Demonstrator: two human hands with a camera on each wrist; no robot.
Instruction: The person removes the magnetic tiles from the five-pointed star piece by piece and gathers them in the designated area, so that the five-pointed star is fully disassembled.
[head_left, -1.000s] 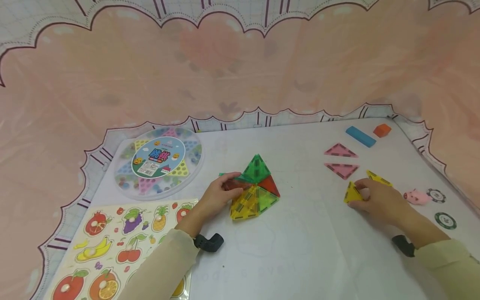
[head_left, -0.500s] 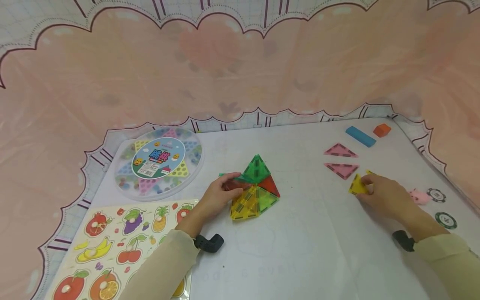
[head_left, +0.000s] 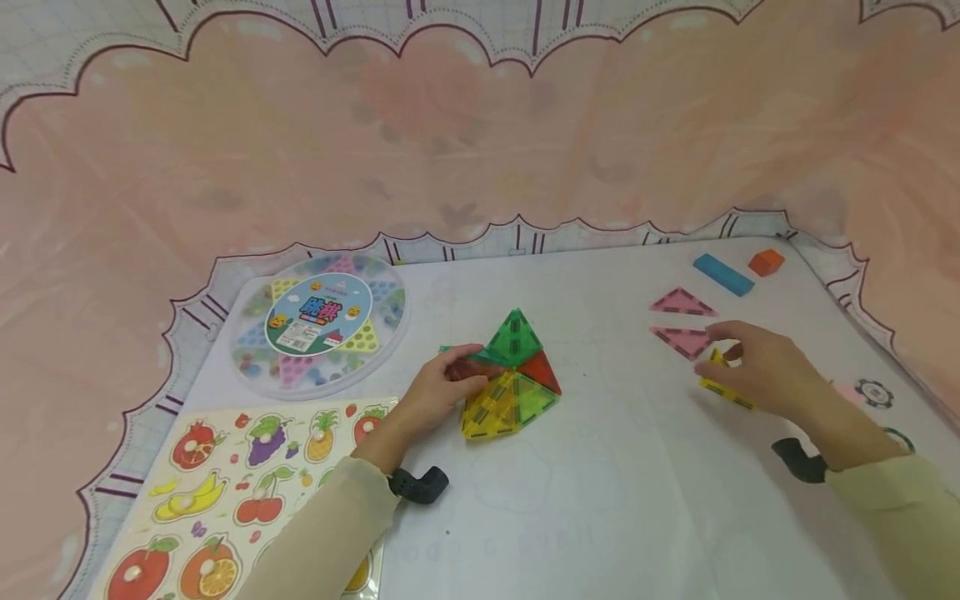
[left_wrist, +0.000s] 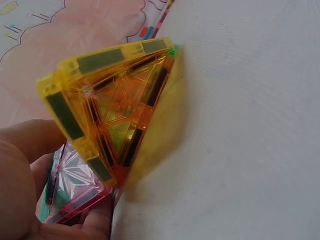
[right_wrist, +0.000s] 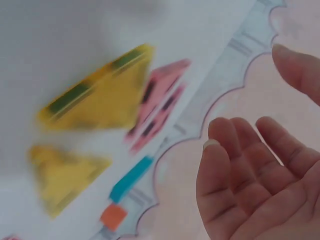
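Observation:
In the head view my left hand (head_left: 433,390) grips the left side of a small structure of translucent magnetic tiles (head_left: 491,410), yellow, green and red. The left wrist view shows its yellow triangular tile (left_wrist: 102,60) facing the camera, with thumb and fingers round a pinkish tile (left_wrist: 80,185) behind it. My right hand (head_left: 768,371) hovers at the right, fingers spread in a loose curve and nothing between them. Beneath it are two yellow triangular tiles, the larger one (right_wrist: 100,97) closer to the pink triangular tiles (right_wrist: 162,87), the other (right_wrist: 65,180) beside it.
A round Chinese checkers set (head_left: 390,350) lies back left, a fruit puzzle board (head_left: 225,442) front left. Far right are a blue block (head_left: 723,275) and an orange block (head_left: 767,262). A poker chip (head_left: 873,393) sits beyond my right hand.
My right hand, earlier pinching a yellow triangular tile, has let go and shifted slightly upward. The yellow tiles there now lie differently. My left hand and the structure have stayed put.

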